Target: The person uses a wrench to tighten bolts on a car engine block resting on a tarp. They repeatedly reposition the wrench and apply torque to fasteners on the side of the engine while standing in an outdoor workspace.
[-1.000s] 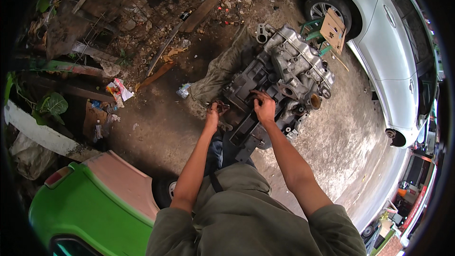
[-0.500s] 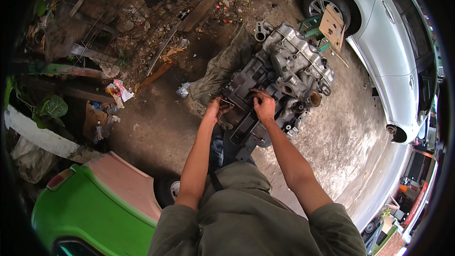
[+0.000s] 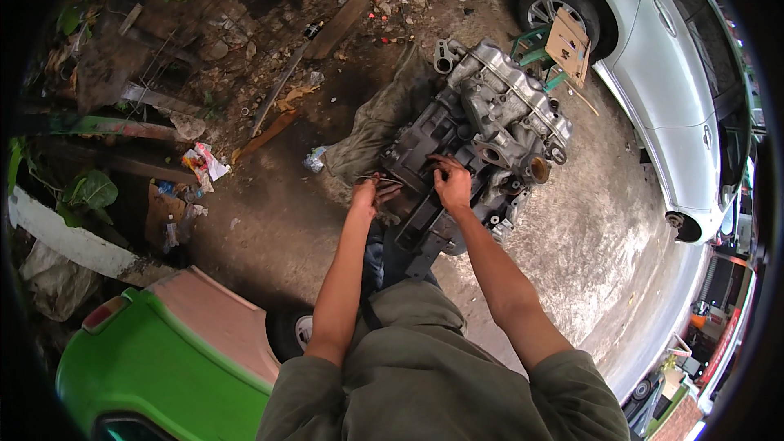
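A large engine (image 3: 416, 145) stands on the ground before me, with a dark block at the left and a silver ribbed cover (image 3: 498, 69) at the far right. My left hand (image 3: 369, 195) is closed at the block's left edge. A thin metal tool (image 3: 382, 179) shows at its fingers, too small to tell its exact kind. Over the top of the block, my right hand (image 3: 452, 184) has its fingers bent together against the dark surface. Whatever lies under those fingertips is hidden. A round brownish opening (image 3: 536, 168) faces up at the engine's right side.
Grey-green cloth (image 3: 371, 131) lies left of the engine. Beyond it are a wooden board (image 3: 339, 28) and scattered litter. A silver car (image 3: 653, 73) stands at the right, near a green stool with cardboard (image 3: 567, 47). A green car part (image 3: 171, 359) is at the lower left.
My left hand has shifted slightly down, and the thin tool in it has turned a little. My right hand stays at nearly the same place on the block.
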A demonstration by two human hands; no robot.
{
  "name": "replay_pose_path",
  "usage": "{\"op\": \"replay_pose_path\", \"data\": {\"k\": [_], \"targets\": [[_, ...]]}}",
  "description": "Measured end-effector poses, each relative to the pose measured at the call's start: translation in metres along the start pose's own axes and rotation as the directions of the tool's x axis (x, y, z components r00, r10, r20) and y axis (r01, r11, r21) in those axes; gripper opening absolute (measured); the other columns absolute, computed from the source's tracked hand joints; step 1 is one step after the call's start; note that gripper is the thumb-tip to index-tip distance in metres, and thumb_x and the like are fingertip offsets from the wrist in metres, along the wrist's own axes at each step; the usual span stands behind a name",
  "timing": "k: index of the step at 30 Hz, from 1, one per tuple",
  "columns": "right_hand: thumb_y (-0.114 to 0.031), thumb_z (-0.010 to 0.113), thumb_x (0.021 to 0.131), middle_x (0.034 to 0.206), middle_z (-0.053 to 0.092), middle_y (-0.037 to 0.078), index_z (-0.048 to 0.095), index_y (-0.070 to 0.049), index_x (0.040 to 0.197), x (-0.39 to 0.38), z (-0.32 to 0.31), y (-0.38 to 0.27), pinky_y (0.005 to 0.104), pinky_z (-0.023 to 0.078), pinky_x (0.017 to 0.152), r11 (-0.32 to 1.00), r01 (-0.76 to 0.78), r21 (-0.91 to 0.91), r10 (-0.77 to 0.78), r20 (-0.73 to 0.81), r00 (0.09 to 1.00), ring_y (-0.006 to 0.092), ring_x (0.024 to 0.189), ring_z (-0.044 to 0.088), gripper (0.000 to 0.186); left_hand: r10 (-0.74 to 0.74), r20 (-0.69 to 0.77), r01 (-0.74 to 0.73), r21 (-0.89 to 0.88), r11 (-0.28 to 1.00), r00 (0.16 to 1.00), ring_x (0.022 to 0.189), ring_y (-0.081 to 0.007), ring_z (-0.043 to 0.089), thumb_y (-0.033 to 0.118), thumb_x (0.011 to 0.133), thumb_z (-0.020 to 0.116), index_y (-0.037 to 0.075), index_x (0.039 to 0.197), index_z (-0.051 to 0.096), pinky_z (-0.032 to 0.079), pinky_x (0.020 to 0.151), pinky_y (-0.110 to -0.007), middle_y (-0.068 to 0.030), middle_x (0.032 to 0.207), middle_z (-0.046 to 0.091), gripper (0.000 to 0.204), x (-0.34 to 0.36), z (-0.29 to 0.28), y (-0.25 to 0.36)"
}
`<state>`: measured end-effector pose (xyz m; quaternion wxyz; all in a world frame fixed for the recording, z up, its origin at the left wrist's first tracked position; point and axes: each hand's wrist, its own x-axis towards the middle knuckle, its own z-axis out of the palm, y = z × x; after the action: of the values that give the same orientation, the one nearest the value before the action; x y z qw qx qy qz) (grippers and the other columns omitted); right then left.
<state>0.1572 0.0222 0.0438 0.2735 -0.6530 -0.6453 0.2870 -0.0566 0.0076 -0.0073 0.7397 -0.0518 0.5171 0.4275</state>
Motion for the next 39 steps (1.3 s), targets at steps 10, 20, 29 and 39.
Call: {"op": "replay_pose_path", "data": {"k": [10,20,29,39], "targets": [[-0.004,0.065,0.081,0.118,0.072,0.002,0.075,-0.006,0.093,0.0,0.002,0.006,0.0388,0.05,0.103,0.997,0.069,-0.039,-0.07,-0.023,0.997,0.0332,0.124,0.06,0.015,0.21,0.041,-0.214,0.203,0.956,0.977,0.101,-0.0365,0.071,0.021,0.105,0.055,-0.003,0.118,0.052,0.062,0.084,-0.041,-0.0207,0.116,0.065,0.027,-0.022,0.007,-0.016],[-0.004,0.064,0.083,0.119,0.072,0.001,0.075,-0.005,0.094,0.0,0.001,0.007,0.0391,0.049,0.104,0.998,0.051,-0.042,-0.051,-0.001,0.999,0.032,0.126,0.058,0.015,0.5,0.58,-0.734,0.653,0.187,0.644,0.095,-0.0311,0.065,-0.004,0.081,0.063,0.002,0.113,0.071,0.054,0.084,-0.042,-0.0154,0.109,0.065,0.034,-0.05,-0.012,-0.051],[-0.004,0.064,0.082,0.119,0.072,0.001,0.076,-0.007,0.093,0.0,0.001,0.004,0.0396,0.049,0.104,0.999,0.043,-0.033,-0.043,-0.005,0.999,0.0325,0.126,0.059,0.016,0.309,0.769,-0.678,0.639,-0.362,0.56,0.115,-0.037,0.055,0.0,0.081,0.063,0.002,0.114,0.068,0.05,0.096,-0.046,-0.0151,0.12,0.062,0.034,-0.056,-0.012,-0.029],[-0.004,0.064,0.082,0.118,0.072,0.002,0.075,-0.006,0.092,0.001,0.003,0.008,0.0398,0.049,0.104,0.998,0.062,-0.026,-0.062,-0.015,0.998,0.0333,0.125,0.059,0.015,0.46,0.407,-0.494,0.866,0.081,0.789,0.109,-0.0354,0.063,0.025,0.107,0.045,-0.003,0.104,0.066,0.051,0.092,-0.045,-0.0203,0.111,0.065,0.035,-0.037,-0.033,-0.049]]}}
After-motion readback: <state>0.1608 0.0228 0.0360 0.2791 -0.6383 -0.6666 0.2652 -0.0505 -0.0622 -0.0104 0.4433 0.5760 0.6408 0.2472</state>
